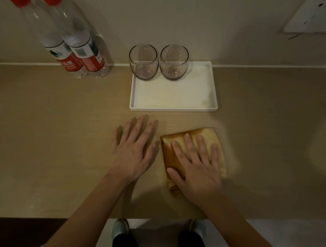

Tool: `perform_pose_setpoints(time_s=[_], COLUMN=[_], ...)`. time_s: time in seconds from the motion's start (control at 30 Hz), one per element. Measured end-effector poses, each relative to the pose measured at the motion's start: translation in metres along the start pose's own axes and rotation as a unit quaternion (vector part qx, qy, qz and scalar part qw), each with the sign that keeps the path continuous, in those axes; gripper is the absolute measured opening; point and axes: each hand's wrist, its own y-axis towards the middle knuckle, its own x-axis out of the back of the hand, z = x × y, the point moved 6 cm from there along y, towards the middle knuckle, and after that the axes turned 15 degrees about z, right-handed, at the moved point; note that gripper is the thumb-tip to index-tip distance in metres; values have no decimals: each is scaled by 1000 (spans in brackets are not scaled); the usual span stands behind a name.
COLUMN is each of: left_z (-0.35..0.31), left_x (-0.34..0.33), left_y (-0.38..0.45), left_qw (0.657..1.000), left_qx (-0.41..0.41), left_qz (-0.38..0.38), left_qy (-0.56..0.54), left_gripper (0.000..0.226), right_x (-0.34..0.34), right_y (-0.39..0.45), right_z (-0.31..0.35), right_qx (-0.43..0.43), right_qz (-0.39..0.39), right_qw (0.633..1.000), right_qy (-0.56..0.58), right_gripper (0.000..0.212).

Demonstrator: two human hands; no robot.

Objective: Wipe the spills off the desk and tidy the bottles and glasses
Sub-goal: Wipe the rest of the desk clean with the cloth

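Both hands lie flat on the desk point(44, 136) — my right hand point(196, 163) presses its straight fingers on the folded yellow cloth point(201, 133), my left hand point(134, 146) rests bare beside it. Behind them two glasses point(143, 62) stand in the white tray point(172, 109); two bottles point(68, 48) stand at far left.

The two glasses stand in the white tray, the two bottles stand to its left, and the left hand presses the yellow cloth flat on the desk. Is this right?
Not quite: the hand is wrong. In the head view the right hand presses the yellow cloth flat on the desk; the left hand lies open beside it. The two glasses do stand in the white tray, the two bottles to its left.
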Motion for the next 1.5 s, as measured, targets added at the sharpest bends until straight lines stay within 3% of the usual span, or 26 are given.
perform_pose_setpoints(time_s=[0.37,0.63,0.93,1.23,1.5], left_z=[-10,-30,-55,-67,-71], left_x=[1,-5,-9,-14,-10], left_y=[9,18,30,44,55], left_qw=[999,1000,997,1000,1000], left_qx=[12,18,64,21,-7], left_qz=[6,-8,-4,-3,6], left_qy=[45,13,35,22,29], left_gripper=[62,59,65,64,64], right_x=[17,9,30,18,26], right_y=[29,-4,32,4,16], right_z=[-34,-46,-86,-87,-125], right_qx=[-82,-6,-63,-10,-104], right_qz=[6,13,18,2,11], right_qw=[996,1000,998,1000,994], right_qy=[17,14,10,12,30], right_gripper=[73,76,76,74,75])
